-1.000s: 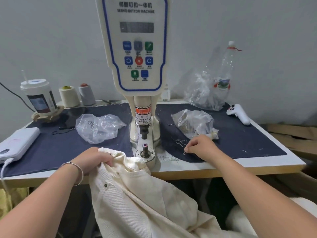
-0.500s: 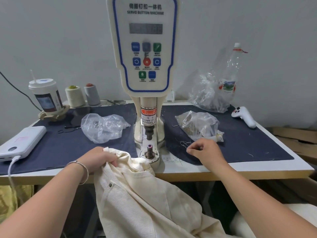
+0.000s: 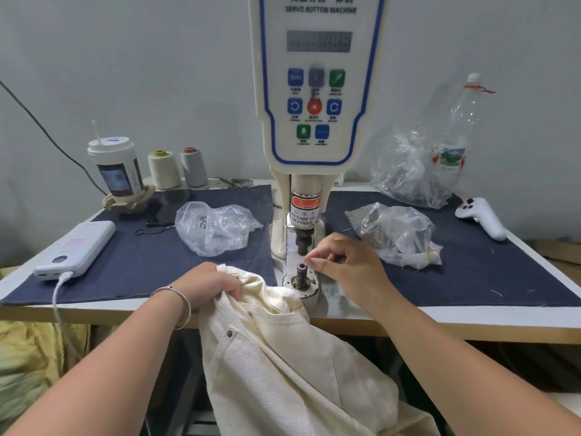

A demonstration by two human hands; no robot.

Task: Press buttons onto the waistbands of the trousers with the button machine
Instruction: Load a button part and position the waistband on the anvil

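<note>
The white servo button machine (image 3: 317,89) stands at the table's middle, its dark punch head (image 3: 303,242) above a small purple-topped die post (image 3: 301,268). Cream trousers (image 3: 283,357) hang over the table's front edge, with one dark button (image 3: 229,333) fixed on the fabric. My left hand (image 3: 210,286) grips the bunched waistband just left of the die post. My right hand (image 3: 342,265) is beside the die post, thumb and forefinger pinched together right at its top; whatever they hold is too small to make out.
Dark blue cloth (image 3: 141,259) covers the table. Clear bags of small parts lie left (image 3: 217,228) and right (image 3: 396,234) of the machine, another bag and a plastic bottle (image 3: 456,133) at back right. A white power bank (image 3: 75,250), cup (image 3: 116,171), thread cones (image 3: 176,168) and a white controller (image 3: 481,217) sit around.
My right hand has moved left from the cloth near the right-hand bag up to the die post, fingers pinched. My left hand keeps its grip on the waistband. The view has moved closer.
</note>
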